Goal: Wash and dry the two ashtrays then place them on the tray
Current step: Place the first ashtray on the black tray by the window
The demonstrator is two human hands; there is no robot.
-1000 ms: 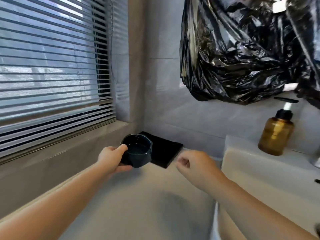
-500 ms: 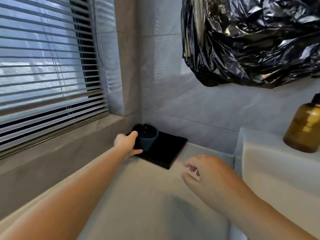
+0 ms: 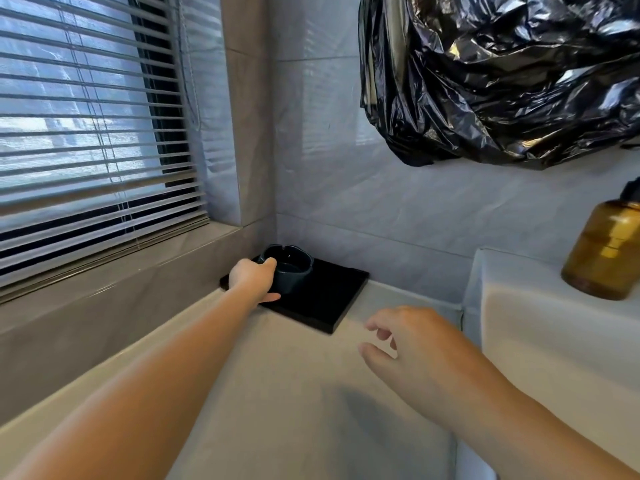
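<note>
A dark blue-black ashtray (image 3: 292,270) with a notched rim stands upright on the far left part of a flat black square tray (image 3: 325,299) in the corner of the counter. My left hand (image 3: 252,277) reaches far out and grips the ashtray's left side, thumb under, fingers on the rim. My right hand (image 3: 412,344) hovers over the counter in front of the tray, fingers loosely curled and holding nothing. Only one ashtray is in view.
A window with slatted blinds (image 3: 90,126) and its sill run along the left. A black plastic bag (image 3: 502,74) hangs on the wall above. An amber soap bottle (image 3: 606,251) stands on the white basin ledge (image 3: 554,327) at right.
My left hand has carried the ashtray away from me, from above the counter onto the far left of the tray. My right hand has drifted back and loosened.
</note>
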